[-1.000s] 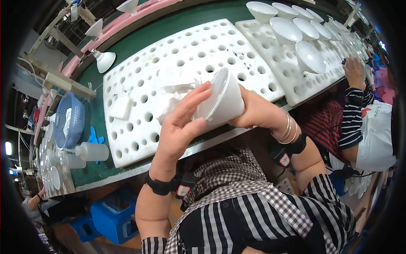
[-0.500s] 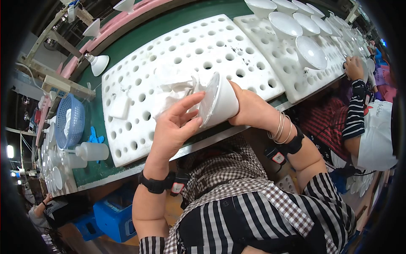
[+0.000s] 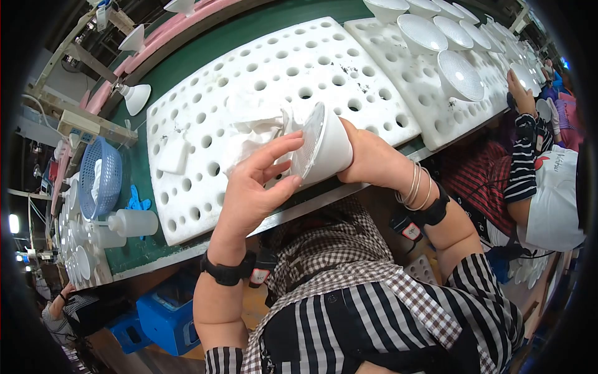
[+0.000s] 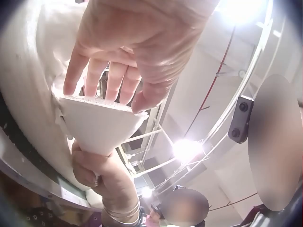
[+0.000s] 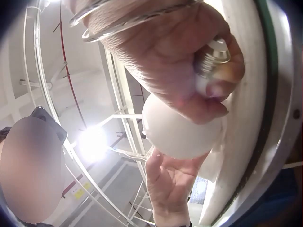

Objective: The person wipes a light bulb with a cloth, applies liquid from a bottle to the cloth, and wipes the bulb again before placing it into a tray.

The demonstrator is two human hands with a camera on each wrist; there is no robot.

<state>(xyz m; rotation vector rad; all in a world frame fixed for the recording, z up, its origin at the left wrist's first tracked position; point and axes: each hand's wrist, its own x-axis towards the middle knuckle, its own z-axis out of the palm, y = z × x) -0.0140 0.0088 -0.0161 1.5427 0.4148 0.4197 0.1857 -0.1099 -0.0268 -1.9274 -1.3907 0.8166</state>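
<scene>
A white cone-shaped lamp (image 3: 330, 149) is tilted above the near edge of a white foam board (image 3: 249, 75), its wide lens face towards the left hand. My right hand (image 3: 374, 159) grips its narrow end; the right wrist view shows fingers curled round the metal screw base (image 5: 215, 56). My left hand (image 3: 252, 187) touches the lens rim with extended fingertips, also visible in the left wrist view (image 4: 137, 42). Crumpled white cloth (image 3: 255, 140) lies on the foam just behind the left fingers. A small white block (image 3: 173, 156) rests farther left on the foam.
Several lamps (image 3: 461, 75) stand on a second foam board (image 3: 430, 118) at the right, beside another person's hand. At the left are a blue basket (image 3: 103, 177), a white bottle (image 3: 134, 222) and a blue glove (image 3: 138, 199). One lamp (image 3: 137, 100) lies at the back left.
The lamp and both hands have shifted slightly left since the oldest frame, and the lens face has turned. My left fingers have spread a little. The right hand keeps its grip.
</scene>
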